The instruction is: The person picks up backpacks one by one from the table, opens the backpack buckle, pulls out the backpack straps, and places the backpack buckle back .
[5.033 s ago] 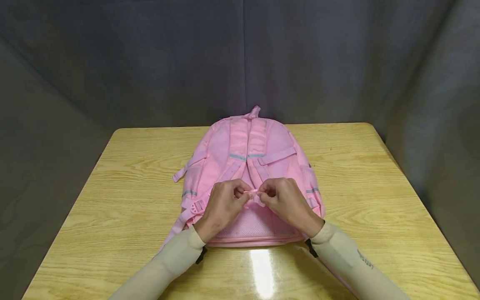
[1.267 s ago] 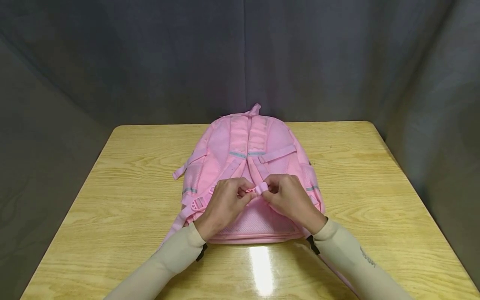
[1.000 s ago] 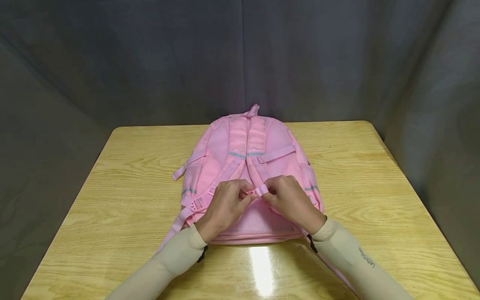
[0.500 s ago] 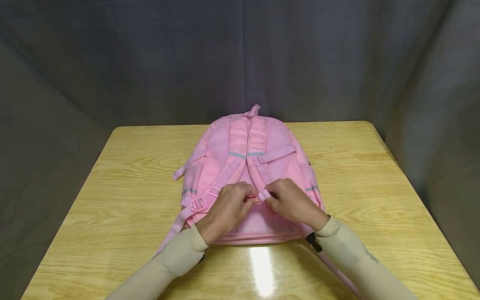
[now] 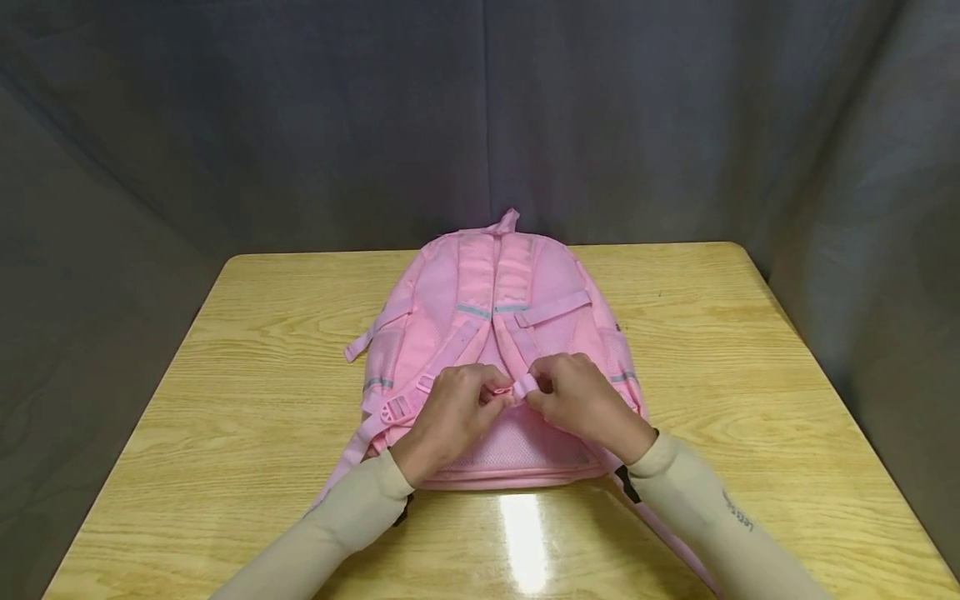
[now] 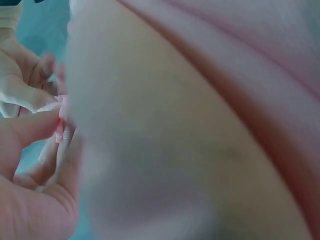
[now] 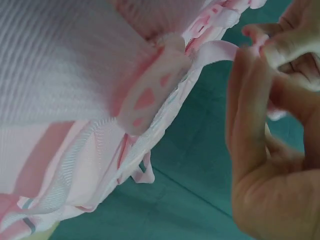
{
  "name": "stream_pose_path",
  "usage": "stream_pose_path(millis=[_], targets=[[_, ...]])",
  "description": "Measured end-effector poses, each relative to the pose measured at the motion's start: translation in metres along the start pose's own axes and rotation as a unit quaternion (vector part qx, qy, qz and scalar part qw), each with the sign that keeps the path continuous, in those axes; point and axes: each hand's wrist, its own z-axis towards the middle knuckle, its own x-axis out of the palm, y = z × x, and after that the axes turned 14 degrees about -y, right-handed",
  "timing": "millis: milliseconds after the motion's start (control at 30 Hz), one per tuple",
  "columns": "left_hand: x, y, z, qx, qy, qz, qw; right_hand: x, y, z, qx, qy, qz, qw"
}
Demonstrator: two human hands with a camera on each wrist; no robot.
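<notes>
A pink backpack (image 5: 510, 450) lies on the table with its shoulder straps and mesh back panel upward. Over its lower middle, both hands meet at the fingertips. My left hand (image 5: 453, 408) pinches a small pink plastic buckle (image 5: 504, 390) between thumb and forefinger, partly hidden by the fingers. Just to its right, my right hand (image 5: 581, 400) grips a pale pink webbing strap (image 5: 524, 386), which runs up to that buckle. The right wrist view shows the strap (image 7: 215, 52) leading from the bag to the fingers. Blurred pink fabric covers most of the left wrist view.
A ladder-lock buckle (image 5: 397, 408) sits at the bag's lower left, its strap (image 5: 348, 458) trailing toward the front edge. Another loose strap end (image 5: 360, 346) sticks out left. The wooden table (image 5: 247, 350) extends around the bag, with a dark curtain (image 5: 337, 125) behind.
Since five seconds ago, a fold of strap has come up between the hands, and the right hand now grips it. Over the last second, both hands shift slightly at the same spot; the backpack stays put.
</notes>
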Motion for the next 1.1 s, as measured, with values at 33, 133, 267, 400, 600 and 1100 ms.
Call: stream_pose_path(millis=[33,133,267,400,600,1100], targets=[[0.000,-0.001,0.000,-0.010,-0.004,-0.003,0.9999,0.001,0.001,0.000,-0.010,-0.028,-0.008,1.000],[-0.002,-0.003,0.001,-0.030,-0.014,-0.011,0.9994,0.003,0.005,-0.002,-0.033,-0.092,-0.013,0.995],[-0.003,-0.003,0.002,-0.055,-0.009,-0.037,0.9978,0.006,0.007,-0.003,-0.039,-0.115,-0.011,0.992],[-0.005,0.000,0.004,-0.111,0.008,-0.097,0.9891,0.009,0.006,-0.004,-0.044,-0.126,-0.007,0.991],[-0.007,0.004,0.007,-0.175,0.019,-0.143,0.9740,0.013,0.005,-0.006,-0.054,-0.144,0.014,0.988],[-0.009,0.002,0.009,-0.167,0.014,-0.119,0.9787,0.003,0.012,-0.009,-0.124,-0.159,-0.043,0.979]])
